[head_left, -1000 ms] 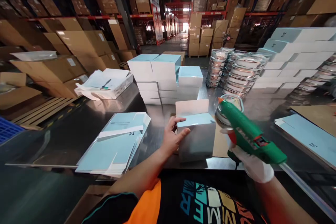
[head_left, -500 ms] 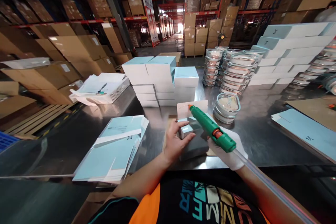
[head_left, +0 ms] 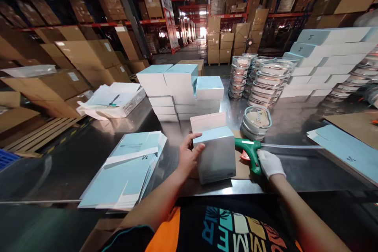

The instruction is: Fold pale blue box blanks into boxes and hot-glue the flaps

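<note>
Two hands in play: left hand, thumb and fingers bent, pinching the box at its ten o'clock corner; green glue gun at the box's three o'clock, gloved right hand half-curled by its handle, grip unclear.

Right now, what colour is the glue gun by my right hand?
The glue gun is green, with a reddish-orange trigger; the head view shows it best.
</note>
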`<state>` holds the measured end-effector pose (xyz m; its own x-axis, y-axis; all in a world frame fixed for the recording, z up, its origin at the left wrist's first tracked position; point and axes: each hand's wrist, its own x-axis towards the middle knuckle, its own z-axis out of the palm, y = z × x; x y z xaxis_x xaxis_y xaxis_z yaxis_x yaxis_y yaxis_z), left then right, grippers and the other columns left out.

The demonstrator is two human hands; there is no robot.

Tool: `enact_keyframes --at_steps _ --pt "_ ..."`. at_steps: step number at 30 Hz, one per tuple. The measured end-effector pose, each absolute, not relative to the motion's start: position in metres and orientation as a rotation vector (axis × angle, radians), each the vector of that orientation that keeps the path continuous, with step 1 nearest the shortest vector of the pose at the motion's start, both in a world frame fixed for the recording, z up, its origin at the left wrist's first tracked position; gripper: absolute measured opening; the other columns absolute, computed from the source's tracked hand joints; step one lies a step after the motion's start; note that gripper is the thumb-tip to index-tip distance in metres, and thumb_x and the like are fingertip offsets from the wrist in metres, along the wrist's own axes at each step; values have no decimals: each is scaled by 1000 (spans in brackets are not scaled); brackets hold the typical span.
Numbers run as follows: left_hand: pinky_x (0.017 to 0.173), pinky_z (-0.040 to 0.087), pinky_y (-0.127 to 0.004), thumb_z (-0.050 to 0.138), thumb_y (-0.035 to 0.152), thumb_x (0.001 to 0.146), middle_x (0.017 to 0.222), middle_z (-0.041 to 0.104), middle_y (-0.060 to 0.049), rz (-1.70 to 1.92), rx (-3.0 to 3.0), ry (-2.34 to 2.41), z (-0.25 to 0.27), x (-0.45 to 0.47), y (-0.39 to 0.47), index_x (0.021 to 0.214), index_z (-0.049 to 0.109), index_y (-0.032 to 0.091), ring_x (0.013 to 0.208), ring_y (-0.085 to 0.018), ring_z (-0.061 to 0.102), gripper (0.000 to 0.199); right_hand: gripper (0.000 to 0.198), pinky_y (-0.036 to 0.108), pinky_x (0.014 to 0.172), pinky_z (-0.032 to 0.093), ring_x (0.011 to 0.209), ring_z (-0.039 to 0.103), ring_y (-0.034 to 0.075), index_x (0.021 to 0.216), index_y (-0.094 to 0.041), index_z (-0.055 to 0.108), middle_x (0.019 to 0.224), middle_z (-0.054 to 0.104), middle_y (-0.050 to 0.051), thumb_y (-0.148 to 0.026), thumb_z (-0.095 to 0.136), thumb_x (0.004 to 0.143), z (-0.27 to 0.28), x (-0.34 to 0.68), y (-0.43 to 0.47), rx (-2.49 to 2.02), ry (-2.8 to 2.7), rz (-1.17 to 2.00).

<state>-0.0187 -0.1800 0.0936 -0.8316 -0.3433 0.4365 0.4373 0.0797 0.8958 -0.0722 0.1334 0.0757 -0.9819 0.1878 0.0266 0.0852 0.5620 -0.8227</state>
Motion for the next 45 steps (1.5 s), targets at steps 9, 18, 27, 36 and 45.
enact_keyframes --at_steps 9,18,27,36,45 --pt "96 54 -38 82 72 77 113 74 -13 -1769 -273 -1854 80 -29 -181 105 80 20 111 -30 70 60 67 43 105 52 118 67 30 135 -19 66 126 74 12 -59 67 81 139 -86 46 582 -2352 2011" --pt "103 56 -45 89 61 77 111 73 -9 -1723 -421 -1637 79 -37 -188 109 66 24 114 -27 74 54 59 49 114 50 133 62 34 118 -24 70 145 66 15 -49 93 70 107 -79 63 966 -2247 1844" --pt "110 54 -57 78 44 94 112 82 -10 -1544 -882 -1787 96 -35 -202 113 82 30 129 -31 70 23 30 51 120 47 142 58 30 125 -30 75 151 62 11 -36 71 96 98 -57 60 1131 -2206 1670" --pt "126 40 -52 72 65 93 161 53 -18 -1502 -374 -1951 132 -38 -256 153 55 23 151 -35 50 75 78 46 99 61 115 71 31 143 -23 51 130 71 15 -46 86 77 128 -85 44 665 -2263 1873" --pt "129 32 -46 65 47 102 153 54 -20 -1679 354 -1585 171 -166 -393 137 50 16 150 -29 48 50 32 33 79 62 83 73 18 107 -14 64 96 73 4 -45 64 100 292 -289 -14 450 -2077 1896"
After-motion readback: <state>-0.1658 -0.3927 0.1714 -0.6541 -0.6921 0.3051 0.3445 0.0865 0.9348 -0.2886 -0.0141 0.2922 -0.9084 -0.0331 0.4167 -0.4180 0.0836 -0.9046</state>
